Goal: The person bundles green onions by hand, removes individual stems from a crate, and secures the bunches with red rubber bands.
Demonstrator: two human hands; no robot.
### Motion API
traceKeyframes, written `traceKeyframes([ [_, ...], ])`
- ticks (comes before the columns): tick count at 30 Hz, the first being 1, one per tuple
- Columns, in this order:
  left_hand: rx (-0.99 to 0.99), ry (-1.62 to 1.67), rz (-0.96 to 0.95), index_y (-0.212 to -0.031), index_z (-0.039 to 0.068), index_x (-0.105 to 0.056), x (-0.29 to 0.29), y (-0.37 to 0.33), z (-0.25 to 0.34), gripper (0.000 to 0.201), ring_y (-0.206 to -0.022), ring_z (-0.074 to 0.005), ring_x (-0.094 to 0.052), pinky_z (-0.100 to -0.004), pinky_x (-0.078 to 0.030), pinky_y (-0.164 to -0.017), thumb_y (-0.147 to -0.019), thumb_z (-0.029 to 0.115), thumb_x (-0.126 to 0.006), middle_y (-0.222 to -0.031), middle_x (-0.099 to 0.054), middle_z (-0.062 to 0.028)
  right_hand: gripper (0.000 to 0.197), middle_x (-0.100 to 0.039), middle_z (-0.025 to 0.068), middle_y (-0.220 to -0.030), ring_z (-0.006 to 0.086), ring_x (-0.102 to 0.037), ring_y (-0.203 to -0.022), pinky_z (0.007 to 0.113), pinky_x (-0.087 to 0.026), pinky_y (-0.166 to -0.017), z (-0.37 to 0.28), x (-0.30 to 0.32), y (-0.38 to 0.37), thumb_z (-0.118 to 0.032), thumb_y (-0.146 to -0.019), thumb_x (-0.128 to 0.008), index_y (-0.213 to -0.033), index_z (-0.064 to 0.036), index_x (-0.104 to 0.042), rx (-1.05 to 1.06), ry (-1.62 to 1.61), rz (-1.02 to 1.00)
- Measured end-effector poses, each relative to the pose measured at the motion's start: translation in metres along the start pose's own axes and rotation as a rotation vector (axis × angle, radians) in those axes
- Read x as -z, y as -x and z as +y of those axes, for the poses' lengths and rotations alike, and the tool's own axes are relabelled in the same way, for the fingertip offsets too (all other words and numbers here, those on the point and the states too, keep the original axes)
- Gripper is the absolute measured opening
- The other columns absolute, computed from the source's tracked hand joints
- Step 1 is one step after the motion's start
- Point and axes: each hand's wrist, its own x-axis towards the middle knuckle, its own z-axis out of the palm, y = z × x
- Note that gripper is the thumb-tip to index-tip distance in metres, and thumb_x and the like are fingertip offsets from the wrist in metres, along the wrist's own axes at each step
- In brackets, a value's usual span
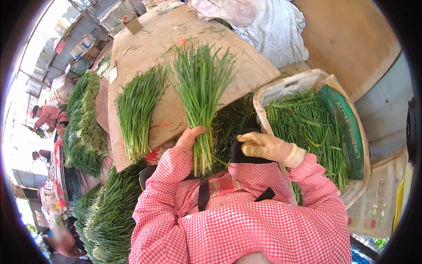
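Note:
My left hand [190,140] is wrapped round the lower stalks of a bunch of garlic chives [201,83], held upright with its leaf tips fanned out over the table edge. My right hand [263,147], in a pale yellow glove, hovers above my lap between the bunch and the crate. Its fingers are loosely bent and apart, with nothing visible in them. A second bunch of chives [140,112] lies on the wooden table [151,44] to the left, beside a red tie [152,154].
At right a white plastic crate [260,103] holds loose chives and a green board [343,132]. Piled chives [112,215] stand low at left, more beyond. White sacks [272,35] and a small cardboard box [131,24] sit farther back. Other people work at far left.

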Motion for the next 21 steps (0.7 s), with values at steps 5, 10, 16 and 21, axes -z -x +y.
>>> traceKeyframes([
  [5, -0.088, -0.217, -0.117, -0.111, 0.005, -0.051, -0.010, 0.024, -0.007, 0.044, -0.078, -0.0171, -0.057, -0.0311, -0.049, -0.069, -0.069, 0.010, -0.065, -0.093, -0.057, -0.0044, 0.052, -0.049, 0.0058, -0.117, 0.0159, -0.048, -0.104, 0.032, -0.039, -0.093, 0.020, -0.008, -0.069, -0.035, -0.087, -0.055, -0.123, -0.0001, -0.041, 0.090, -0.460, -0.088],
  [10, -0.199, -0.479, -0.313, -0.116, 0.005, -0.050, 0.007, 0.037, -0.028, 0.055, -0.093, -0.0142, -0.054, -0.0300, -0.042, -0.085, -0.064, 0.007, -0.070, -0.103, -0.058, -0.0022, 0.050, -0.060, 0.0085, -0.103, 0.0172, -0.059, -0.091, 0.034, -0.049, -0.081, -0.035, -0.014, -0.107, -0.037, -0.080, -0.064, -0.113, -0.0018, -0.051, 0.161, -0.919, 0.059],
  [16, -0.330, -0.694, -0.314, -0.127, 0.003, -0.037, 0.011, 0.032, -0.026, 0.074, -0.105, -0.0152, -0.048, -0.0303, -0.037, -0.094, -0.063, 0.015, -0.073, -0.113, -0.053, -0.0068, 0.032, -0.060, 0.0019, -0.084, 0.0115, -0.058, -0.069, 0.025, -0.050, -0.060, -0.052, -0.029, -0.130, -0.023, -0.076, -0.069, -0.100, -0.0054, -0.057, 0.134, -0.633, 0.350],
  [21, -0.526, -0.605, -0.213, -0.131, 0.001, -0.028, -0.001, 0.024, 0.024, 0.085, -0.105, -0.0177, -0.048, -0.0307, -0.038, -0.093, -0.062, 0.016, -0.076, -0.112, -0.052, -0.0101, 0.022, -0.057, -0.0028, -0.079, 0.0077, -0.053, -0.070, 0.023, -0.045, -0.062, -0.081, -0.043, -0.145, -0.017, -0.075, -0.071, -0.091, -0.0078, -0.059, 0.254, -0.427, 0.426],
])
